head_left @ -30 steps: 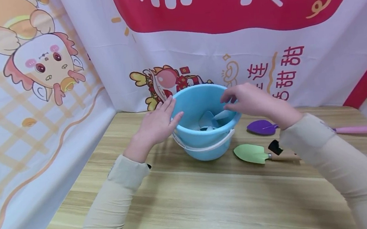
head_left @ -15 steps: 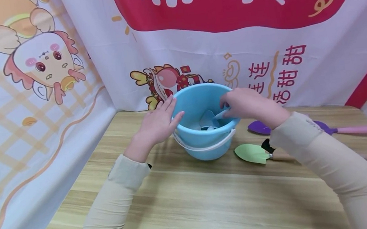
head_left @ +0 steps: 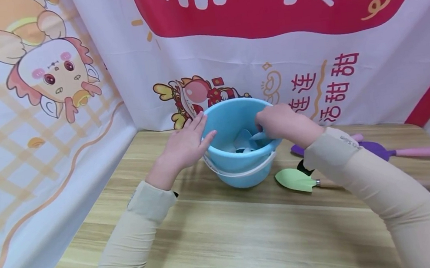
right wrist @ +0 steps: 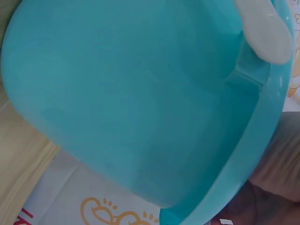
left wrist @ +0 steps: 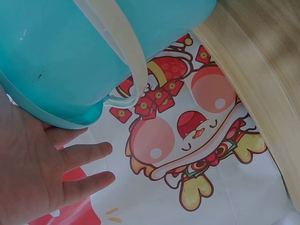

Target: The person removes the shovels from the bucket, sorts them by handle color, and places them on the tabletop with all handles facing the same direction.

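A light blue bucket (head_left: 238, 166) with a white handle (head_left: 244, 173) stands on the table near the back wall. My left hand (head_left: 185, 145) rests on its left rim with fingers extended; the left wrist view shows straight fingers (left wrist: 86, 157) beside the rim. Over the right rim, my right hand (head_left: 278, 120) reaches inside, its fingers curled at a light blue piece (head_left: 259, 136) that looks like part of a tool. The fingertips are mostly hidden. Lower in the bucket lies a light blue blade-like shape (head_left: 242, 140) with something white and black beside it.
Right of the bucket lies a green trowel (head_left: 293, 180) with a wooden handle. Purple-bladed trowels with pink handles (head_left: 419, 152) lie behind it, partly under the right sleeve (head_left: 364, 170). Printed cloth (head_left: 199, 57) hangs close behind and at left of the wooden table (head_left: 242, 240).
My right hand has moved a little left and down into the bucket, its fingers closing around the light blue piece. The left hand and the bucket have stayed nearly still.
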`<state>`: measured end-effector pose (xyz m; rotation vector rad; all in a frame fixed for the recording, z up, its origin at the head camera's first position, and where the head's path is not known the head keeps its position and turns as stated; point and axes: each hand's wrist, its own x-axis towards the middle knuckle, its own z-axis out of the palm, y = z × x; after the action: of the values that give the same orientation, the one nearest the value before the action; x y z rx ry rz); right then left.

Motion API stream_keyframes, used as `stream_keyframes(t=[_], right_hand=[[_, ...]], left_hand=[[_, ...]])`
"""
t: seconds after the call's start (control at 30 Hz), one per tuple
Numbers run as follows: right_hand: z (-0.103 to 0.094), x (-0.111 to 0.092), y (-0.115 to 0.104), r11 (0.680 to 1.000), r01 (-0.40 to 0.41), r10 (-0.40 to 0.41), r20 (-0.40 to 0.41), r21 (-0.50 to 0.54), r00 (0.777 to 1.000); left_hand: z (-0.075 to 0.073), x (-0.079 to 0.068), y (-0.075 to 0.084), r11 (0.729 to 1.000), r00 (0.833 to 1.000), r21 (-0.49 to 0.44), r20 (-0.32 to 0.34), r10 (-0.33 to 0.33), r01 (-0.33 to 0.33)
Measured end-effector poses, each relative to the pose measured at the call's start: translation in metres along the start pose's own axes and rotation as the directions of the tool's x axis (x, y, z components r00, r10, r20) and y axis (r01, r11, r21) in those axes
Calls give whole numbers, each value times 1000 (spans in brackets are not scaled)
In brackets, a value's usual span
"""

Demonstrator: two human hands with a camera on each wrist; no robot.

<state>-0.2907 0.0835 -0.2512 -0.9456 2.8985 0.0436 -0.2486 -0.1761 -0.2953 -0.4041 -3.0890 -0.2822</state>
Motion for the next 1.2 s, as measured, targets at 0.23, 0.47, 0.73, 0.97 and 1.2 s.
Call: stream_keyframes(t=[0.23, 0.47, 0.73, 0.97, 1.2], right_hand=[[3, 3, 2, 999, 9, -7, -60, 36, 998], [4, 12, 11, 979, 4, 20, -115, 203, 993], [6, 24, 16, 944, 12, 45, -163, 329, 986], [11, 27, 18, 924, 52, 45, -242, 379, 969], [1, 18, 17, 909, 96, 42, -319, 405, 947]], left_hand=[[2, 0, -1, 1000, 1000, 0, -6, -1, 1], [2, 0, 0, 1000, 1000, 0, -7, 2, -2], [2, 0, -1, 1000, 1000, 7, -4, 4, -4], [2, 0, 0, 1000, 1000, 18, 0, 6, -6], [2, 1, -1, 1000, 1000, 6, -9, 3, -3]])
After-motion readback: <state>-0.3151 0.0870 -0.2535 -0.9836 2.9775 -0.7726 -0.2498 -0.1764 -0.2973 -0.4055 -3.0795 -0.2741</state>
